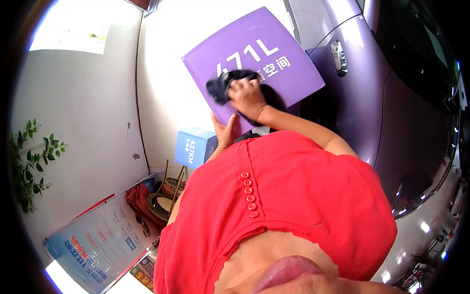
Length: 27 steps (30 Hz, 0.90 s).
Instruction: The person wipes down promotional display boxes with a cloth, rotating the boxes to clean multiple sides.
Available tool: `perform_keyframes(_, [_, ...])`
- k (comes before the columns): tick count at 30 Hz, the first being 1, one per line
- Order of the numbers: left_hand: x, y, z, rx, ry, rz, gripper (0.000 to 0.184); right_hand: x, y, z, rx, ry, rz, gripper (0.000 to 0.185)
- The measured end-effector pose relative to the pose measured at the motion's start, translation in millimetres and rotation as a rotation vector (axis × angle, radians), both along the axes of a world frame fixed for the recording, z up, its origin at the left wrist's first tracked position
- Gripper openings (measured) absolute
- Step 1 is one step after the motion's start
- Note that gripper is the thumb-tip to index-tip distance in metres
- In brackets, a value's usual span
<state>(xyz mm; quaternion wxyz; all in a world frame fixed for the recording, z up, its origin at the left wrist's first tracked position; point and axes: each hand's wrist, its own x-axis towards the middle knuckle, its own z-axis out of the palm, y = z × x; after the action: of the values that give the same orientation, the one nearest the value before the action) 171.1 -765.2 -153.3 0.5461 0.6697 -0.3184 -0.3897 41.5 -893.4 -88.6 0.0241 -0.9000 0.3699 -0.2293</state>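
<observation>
A large purple box [293, 44] with white "471L" lettering is tilted in front of the red-shirted body. My right hand [247, 95], at the end of the arm crossing from the right, is closed on a dark cloth [219, 89] pressed against the printed face, covering part of the lettering. Lower down, my left hand [225, 130] rests at the box's lower left edge, its thumb and a finger spread on it. Part of this hand is hidden behind the box. A dark rounded shape beside my right wrist is too blurred to make out.
A purple car [357, 108] stands close on the right. Left of the body are a small blue box [188, 147], a woven basket [159, 206] and a printed poster board [95, 245]. A leafy plant [36, 166] is at the far left, before a white wall.
</observation>
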Motion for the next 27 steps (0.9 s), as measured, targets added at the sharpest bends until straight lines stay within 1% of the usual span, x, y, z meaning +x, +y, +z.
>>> perform_keyframes(1, [2, 2, -2, -0.026, 0.013, -0.025, 0.093, 3, 10, 3, 0.021, -0.086, 0.112, 0.024])
perform_keyframes(2, [5, 3, -4, -0.033, 0.112, -0.042, 0.092, 7, 9, -5, 0.014, -0.087, 0.165, 0.025])
perform_keyframes(3, [6, 2, -7, -0.033, 0.111, -0.040, 0.092, 6, -2, -8, 0.001, -0.118, 0.147, 0.025])
perform_keyframes(5, [1, -2, 0, 0.021, -0.070, 0.003, 0.093, -5, -42, -4, -0.058, 0.049, 0.062, 0.025])
perform_keyframes(7, [-2, -3, 7, 0.031, -0.063, 0.005, 0.096, -21, -105, -3, -0.015, 0.045, -0.100, 0.025])
perform_keyframes(8, [-3, -3, 13, 0.037, -0.060, -0.014, 0.097, -32, -141, -7, -0.027, -0.011, -0.153, 0.020])
perform_keyframes(9, [-2, -5, 16, 0.043, -0.059, -0.034, 0.099, -42, -173, -11, -0.072, 0.018, -0.264, 0.026])
perform_keyframes(10, [-2, -6, 14, 0.052, -0.039, -0.026, 0.100, -49, -207, -18, 0.025, 0.046, -0.380, 0.031])
perform_keyframes(11, [-1, -6, 11, 0.054, -0.040, -0.016, 0.100, -54, -229, -12, 0.044, 0.104, -0.485, 0.033])
perform_keyframes(12, [-1, -5, 9, 0.051, -0.039, -0.011, 0.100, -54, -249, -20, -0.027, 0.060, -0.592, 0.033])
perform_keyframes(13, [-2, -5, 7, 0.046, -0.037, -0.006, 0.100, -47, -256, -23, -0.026, 0.009, -0.666, 0.031])
perform_keyframes(15, [-5, -4, 10, 0.077, -0.003, 0.011, 0.100, -15, -245, -19, -0.023, 0.046, -0.709, 0.027])
perform_keyframes(16, [-6, -3, 9, 0.079, -0.031, 0.012, 0.100, 5, -229, -22, -0.124, 0.008, -0.630, 0.023])
perform_keyframes(18, [-4, -5, 8, 0.072, -0.060, 0.007, 0.100, 46, -172, -11, -0.087, 0.037, -0.341, 0.019])
perform_keyframes(19, [-4, -4, 6, 0.065, -0.066, 0.001, 0.100, 70, -144, -22, -0.188, -0.054, -0.253, 0.019])
perform_keyframes(20, [-3, -3, 4, 0.058, -0.072, -0.006, 0.100, 80, -107, -9, -0.144, 0.020, -0.106, 0.018])
perform_keyframes(22, [-2, 0, 1, 0.019, -0.078, -0.012, 0.100, 98, -65, -12, -0.207, -0.132, 0.123, 0.015])
perform_keyframes(23, [-1, -1, 1, -0.019, -0.082, -0.014, 0.099, 97, -66, -13, -0.227, -0.171, 0.176, 0.013])
perform_keyframes(25, [-2, -4, 0, 0.011, -0.121, -0.006, 0.098, 89, -93, -11, -0.106, -0.110, 0.097, 0.019])
perform_keyframes(26, [-4, -5, 2, 0.034, -0.156, 0.005, 0.097, 87, -118, -16, -0.104, -0.083, 0.043, 0.023])
perform_keyframes(27, [-9, -4, 10, 0.040, -0.152, 0.003, 0.097, 81, -148, -17, -0.101, -0.042, -0.041, 0.022])
